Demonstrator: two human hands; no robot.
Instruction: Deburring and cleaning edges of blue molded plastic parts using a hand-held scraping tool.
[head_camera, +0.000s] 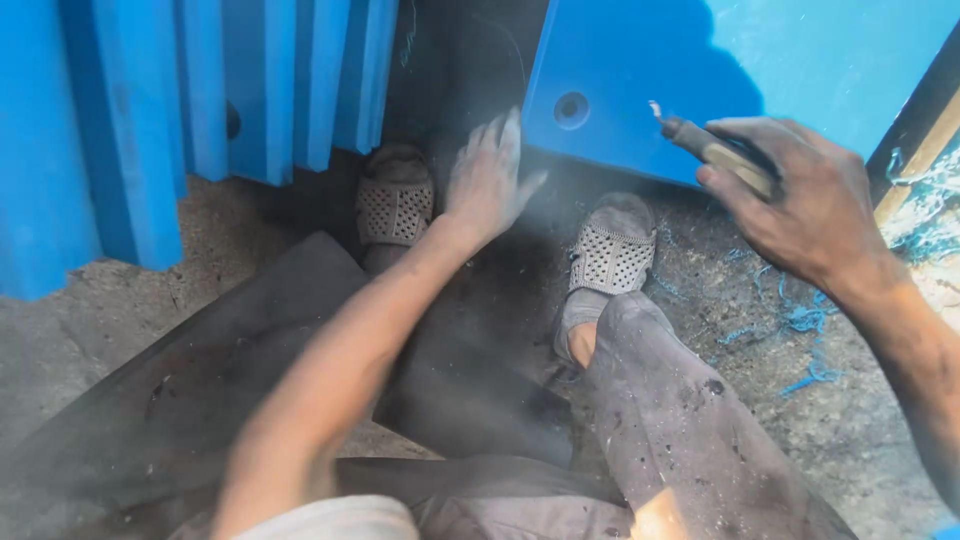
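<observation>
Down at floor level, my right hand (805, 205) is curled shut around a slim hand tool (715, 150); only its brownish shaft and small pale tip stick out past my fingers, too little shows to name the tool type. The tip sits just at the face of the blue panel (790, 55), near its lower edge, right of the round hole (572, 108) in that panel. My left hand (488, 180) is open, fingers spread and slightly blurred, holding nothing; it hangs over the dark gap between the blue panel and the ribbed blue block (150, 110) on the left, close to the panel's lower-left corner. Cannot tell if the fingertips touch the panel edge. Both feet are in grey perforated slippers: left slipper (395, 205) just beside and below-left of my left hand, right slipper (612, 250) between the two hands, toes near the panel's bottom edge. A haze of dust hangs around the left hand and the right slipper. Dusty grey trouser leg (690, 420) runs up from the lower right. A dark flat sheet (200, 390) lies on the ground under my left forearm. Blue shavings (800, 330) are scattered on the gritty floor (860, 420) under my right wrist. A wooden strip (920, 165) shows at the far right edge.
</observation>
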